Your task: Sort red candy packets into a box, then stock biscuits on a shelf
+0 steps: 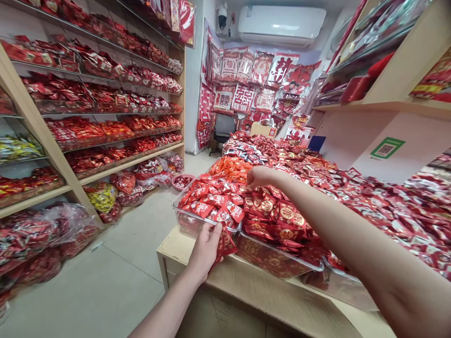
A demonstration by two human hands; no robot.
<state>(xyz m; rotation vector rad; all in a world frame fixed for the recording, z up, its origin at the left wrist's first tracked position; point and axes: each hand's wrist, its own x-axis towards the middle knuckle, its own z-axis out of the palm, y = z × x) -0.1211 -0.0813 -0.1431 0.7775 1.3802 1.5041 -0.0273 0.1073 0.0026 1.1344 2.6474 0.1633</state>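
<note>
My left hand [205,249] is closed around red candy packets [225,243], just in front of the nearest clear bins. Stretched across the display, my right hand [260,177] dips its fingertips into the candy where the bins meet; the fingers are bent and partly hidden, so whether they hold anything is unclear. Left of it, a clear plastic bin [186,220] is heaped with red packets printed in white. The bin [271,257] beside it holds darker red packets with gold round prints. Orange-red packets [230,168] lie just behind.
Shelves [134,162] full of red packets line the left wall, with stuffed plastic bags [102,197] below. A pink basin [181,182] sits on the floor. The wooden counter edge [268,300] runs in front of me. A chair [224,126] stands at the back, and a shelf [373,101] overhangs on the right.
</note>
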